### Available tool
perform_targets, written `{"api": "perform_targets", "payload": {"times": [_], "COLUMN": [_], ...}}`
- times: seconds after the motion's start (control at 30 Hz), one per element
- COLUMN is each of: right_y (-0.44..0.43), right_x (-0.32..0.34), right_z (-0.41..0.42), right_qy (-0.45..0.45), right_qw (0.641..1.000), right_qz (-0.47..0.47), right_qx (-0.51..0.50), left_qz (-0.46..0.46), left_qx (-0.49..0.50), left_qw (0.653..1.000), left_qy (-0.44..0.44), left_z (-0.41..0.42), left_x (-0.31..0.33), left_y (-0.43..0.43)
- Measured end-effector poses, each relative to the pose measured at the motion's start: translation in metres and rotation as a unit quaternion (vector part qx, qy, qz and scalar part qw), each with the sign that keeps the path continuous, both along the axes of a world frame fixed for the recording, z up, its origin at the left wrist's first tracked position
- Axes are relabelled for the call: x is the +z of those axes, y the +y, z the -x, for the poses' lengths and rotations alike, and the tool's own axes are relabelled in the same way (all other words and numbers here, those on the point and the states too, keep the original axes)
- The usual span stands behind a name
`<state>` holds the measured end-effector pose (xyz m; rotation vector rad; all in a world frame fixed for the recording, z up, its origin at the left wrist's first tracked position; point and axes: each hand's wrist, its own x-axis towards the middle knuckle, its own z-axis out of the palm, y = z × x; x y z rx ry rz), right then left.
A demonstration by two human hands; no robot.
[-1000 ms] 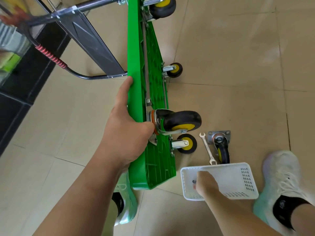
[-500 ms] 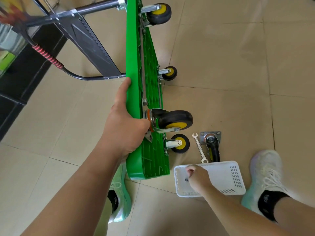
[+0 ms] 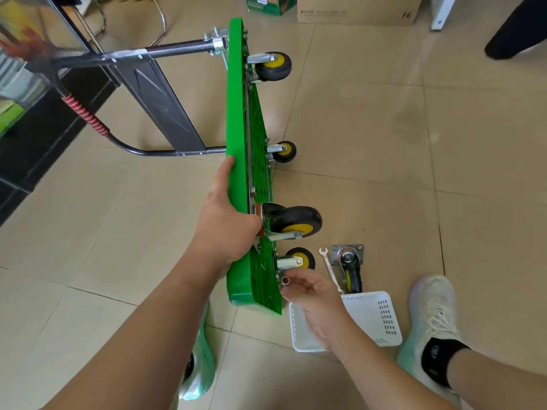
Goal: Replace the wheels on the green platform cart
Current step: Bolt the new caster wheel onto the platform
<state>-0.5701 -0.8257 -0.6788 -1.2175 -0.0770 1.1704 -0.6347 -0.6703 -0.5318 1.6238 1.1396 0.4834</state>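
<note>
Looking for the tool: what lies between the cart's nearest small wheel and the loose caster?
A wrench lies on the floor there, beside the caster, between it and the small wheel; the head view shows it.

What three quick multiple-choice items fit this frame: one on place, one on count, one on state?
1. Where does the wrench lie?
A) on the floor beside the loose caster
B) on a wall hook
C) in a toolbox

2. How many wheels are mounted on the cart?
A) two
B) three
C) four

3. The right hand is:
A) flat on the floor
B) pinching a small metal ring
C) idle, holding nothing

Answers:
1. A: the wrench lies on the tiles next to the caster's plate.
2. C: four yellow-hubbed wheels stick out from the underside.
3. B: the fingertips hold the ring by the cart's near corner.
</note>
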Motion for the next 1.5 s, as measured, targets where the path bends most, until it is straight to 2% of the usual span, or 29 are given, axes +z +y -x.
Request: {"api": "perform_targets", "payload": {"times": [0.17,0.37,0.47,0.6,0.87,1.07,1.23,1.5], "right_y": [0.009,0.015,0.018,0.022,0.025,0.029,0.035,0.049], "right_x": [0.011,0.014,0.016,0.016,0.016,0.019,0.023,0.021], "right_z": [-0.002,-0.003,-0.003,-0.004,-0.003,-0.003,0.005,0.016], "right_qy": [-0.019,0.038,0.03,-0.001,-0.007,0.036,0.013,0.053], "right_qw": [0.999,0.996,0.996,0.997,0.997,0.997,0.999,0.998], "right_qz": [-0.043,-0.075,-0.08,-0.076,-0.068,-0.068,-0.037,-0.009], "right_qx": [-0.02,-0.029,-0.023,-0.022,-0.017,-0.016,0.002,-0.044], "left_qz": [-0.009,-0.01,-0.009,-0.003,-0.006,-0.007,-0.011,-0.011], "left_qx": [0.002,0.003,0.002,-0.002,-0.009,-0.008,-0.006,-0.004], "left_qw": [1.0,1.0,1.0,1.0,1.0,1.0,1.0,1.0], "left_qy": [0.004,0.013,0.017,0.017,0.018,0.018,0.025,0.019], "left_z": [0.001,0.001,0.001,0.0,0.0,0.0,0.001,0.0], "left_x": [0.001,0.002,0.002,0.003,0.002,0.001,0.002,0.001], "left_y": [-0.001,-0.001,-0.001,0.0,0.0,0.0,-0.001,-0.001]}}
